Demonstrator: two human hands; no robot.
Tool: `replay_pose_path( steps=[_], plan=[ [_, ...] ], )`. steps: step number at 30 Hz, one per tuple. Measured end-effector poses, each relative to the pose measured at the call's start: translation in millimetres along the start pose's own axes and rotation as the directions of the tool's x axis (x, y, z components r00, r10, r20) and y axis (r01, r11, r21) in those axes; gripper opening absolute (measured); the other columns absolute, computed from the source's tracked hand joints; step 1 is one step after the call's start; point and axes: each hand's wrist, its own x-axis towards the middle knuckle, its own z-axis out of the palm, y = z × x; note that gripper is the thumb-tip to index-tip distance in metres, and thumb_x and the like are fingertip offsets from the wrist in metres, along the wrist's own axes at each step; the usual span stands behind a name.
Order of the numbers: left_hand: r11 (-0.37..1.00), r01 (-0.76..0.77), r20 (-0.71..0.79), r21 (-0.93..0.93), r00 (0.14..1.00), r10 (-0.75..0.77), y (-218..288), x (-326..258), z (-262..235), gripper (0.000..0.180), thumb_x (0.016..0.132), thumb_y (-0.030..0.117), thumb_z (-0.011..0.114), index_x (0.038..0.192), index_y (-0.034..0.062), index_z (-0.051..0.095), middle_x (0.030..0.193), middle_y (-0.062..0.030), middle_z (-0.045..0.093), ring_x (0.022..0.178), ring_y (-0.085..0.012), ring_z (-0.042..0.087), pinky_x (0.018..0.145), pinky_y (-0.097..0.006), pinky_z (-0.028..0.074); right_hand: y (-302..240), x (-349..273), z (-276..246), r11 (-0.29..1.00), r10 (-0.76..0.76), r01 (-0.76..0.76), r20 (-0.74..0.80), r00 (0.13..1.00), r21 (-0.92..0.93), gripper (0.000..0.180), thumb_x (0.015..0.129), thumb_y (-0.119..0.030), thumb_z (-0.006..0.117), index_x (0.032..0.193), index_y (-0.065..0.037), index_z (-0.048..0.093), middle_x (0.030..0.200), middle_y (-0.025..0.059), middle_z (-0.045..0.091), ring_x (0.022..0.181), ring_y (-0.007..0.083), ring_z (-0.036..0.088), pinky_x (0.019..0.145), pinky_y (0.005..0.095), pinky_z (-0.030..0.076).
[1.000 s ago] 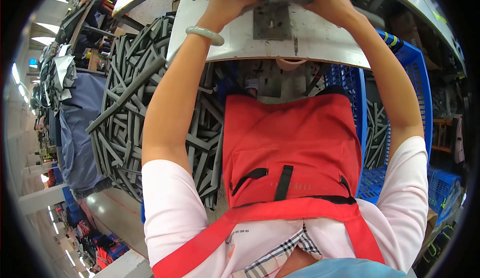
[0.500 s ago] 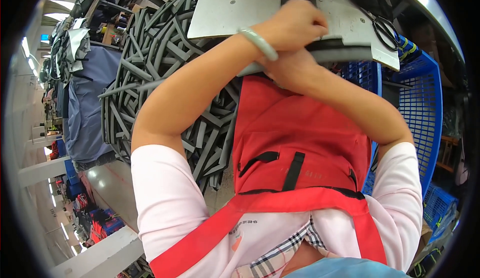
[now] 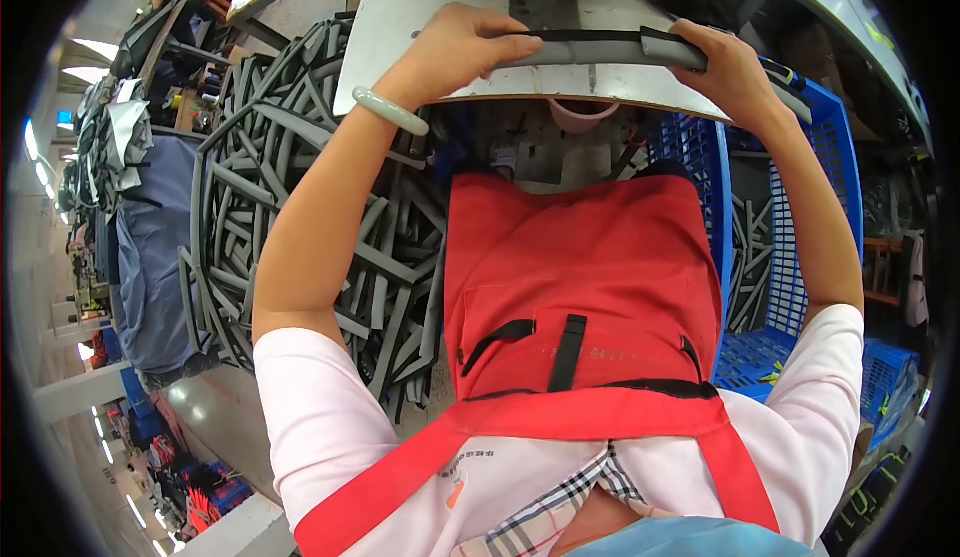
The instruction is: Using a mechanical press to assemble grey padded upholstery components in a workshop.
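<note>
A grey padded strip [image 3: 600, 51] with a black edge runs crosswise over the front of a white work table [image 3: 400, 17]. My left hand [image 3: 462, 52] pinches its left end between thumb and fingers; a pale bangle sits on that wrist. Toward the other end, my right hand [image 3: 728, 65] is closed around the strip, beside a short dark piece lying along its top edge. Past the right hand, a length of grey strip shows above the crate. Both arms reach forward, well apart, over my red apron [image 3: 590, 247].
A large heap of similar grey strips [image 3: 270, 172] stands at my left. To the right is a blue plastic crate [image 3: 845, 197] with more grey strips in it. A dark square plate [image 3: 545, 9] and small black scraps lie on the table. Beneath it, a pink bucket [image 3: 583, 117] shows.
My hands were crossed close together at the strip. They have since spread apart, left hand to the left and right hand to the right, and the strip is stretched between them.
</note>
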Motion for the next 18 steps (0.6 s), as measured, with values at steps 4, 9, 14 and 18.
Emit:
replay_pose_path(
  steps=[4, 9, 14, 18],
  plan=[
    [0.997, 0.066, -0.078, -0.041, 0.995, -0.069, -9.5, 14.0, -6.5, 0.034, 0.082, 0.032, 0.072, 0.098, 0.0028, 0.074, 0.069, -0.0016, 0.062, 0.056, -0.0079, 0.049, 0.047, -0.021, 0.039, -1.5, 12.3, -0.8, 1.000, -0.023, 0.024, -0.045, 0.999, 0.004, 0.033, 0.079, -0.014, 0.070, 0.109, -0.007, 0.055, 0.098, 0.0160, 0.063, 0.091, 0.0381, 0.060, 0.078, 0.0411, 0.049],
    [0.984, 0.097, -0.070, -0.150, 0.992, -0.108, -17.4, 22.8, -13.6, 0.030, 0.085, 0.028, 0.070, 0.102, 0.0024, 0.073, 0.072, 0.0011, 0.062, 0.056, -0.0056, 0.044, 0.049, -0.020, 0.036, 1.6, 30.4, 7.5, 0.999, -0.019, 0.021, -0.082, 0.996, 0.027, 0.033, 0.081, -0.015, 0.069, 0.110, -0.007, 0.056, 0.096, 0.0173, 0.064, 0.090, 0.0391, 0.060, 0.078, 0.0418, 0.049],
    [0.976, 0.099, -0.061, -0.192, 0.992, -0.113, -17.0, 27.1, -17.1, 0.029, 0.090, 0.026, 0.066, 0.107, 0.0024, 0.072, 0.076, 0.0032, 0.062, 0.055, -0.0039, 0.040, 0.049, -0.020, 0.033, 8.4, 39.7, 8.4, 1.000, -0.012, 0.013, -0.074, 0.997, 0.011, 0.037, 0.080, -0.019, 0.070, 0.114, -0.008, 0.058, 0.097, 0.0183, 0.065, 0.090, 0.0386, 0.061, 0.079, 0.0418, 0.050],
    [0.977, 0.077, -0.072, -0.197, 0.993, -0.093, -17.7, 28.9, -23.6, 0.029, 0.091, 0.025, 0.065, 0.108, 0.0021, 0.071, 0.079, 0.0030, 0.063, 0.056, -0.0040, 0.041, 0.049, -0.020, 0.033, -5.3, 45.8, -5.4, 0.997, 0.014, -0.013, -0.015, 1.000, 0.076, 0.030, 0.083, -0.012, 0.067, 0.111, -0.010, 0.057, 0.090, 0.0181, 0.063, 0.080, 0.0370, 0.060, 0.073, 0.0395, 0.049]
  ],
)
